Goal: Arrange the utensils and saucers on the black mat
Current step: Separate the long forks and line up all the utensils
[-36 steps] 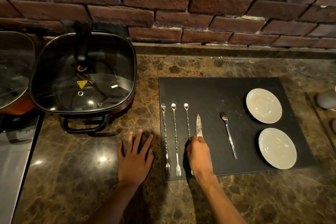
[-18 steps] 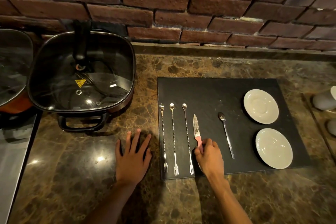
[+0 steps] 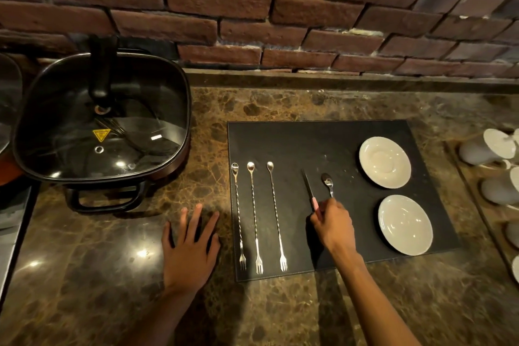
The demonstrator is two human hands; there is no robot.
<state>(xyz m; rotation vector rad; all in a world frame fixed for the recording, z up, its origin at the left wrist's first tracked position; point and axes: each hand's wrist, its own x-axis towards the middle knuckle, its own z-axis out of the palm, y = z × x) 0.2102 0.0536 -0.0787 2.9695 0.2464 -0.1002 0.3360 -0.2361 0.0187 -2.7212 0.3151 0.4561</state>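
Note:
A black mat (image 3: 309, 140) lies on the marble counter. Three long twisted spoon-forks (image 3: 238, 213) (image 3: 255, 213) (image 3: 276, 213) lie side by side along its left edge, prongs toward me. My right hand (image 3: 332, 226) is shut on the pink handle of a small knife (image 3: 308, 187), blade turned on edge and pointing away. A teaspoon (image 3: 327, 180) lies just right of the knife, its handle hidden under my fingers. Two white saucers (image 3: 384, 161) (image 3: 404, 225) sit on the mat's right side. My left hand (image 3: 189, 244) rests flat on the counter, left of the mat.
A square electric pot with a glass lid (image 3: 101, 126) stands at the back left, its handle facing me. White cups (image 3: 494, 149) lie on a tray at the right edge. A brick wall runs behind the counter.
My right hand has carried the knife to the right, away from the third spoon-fork and close beside the teaspoon, and the blade now stands on edge. My left hand has stayed put.

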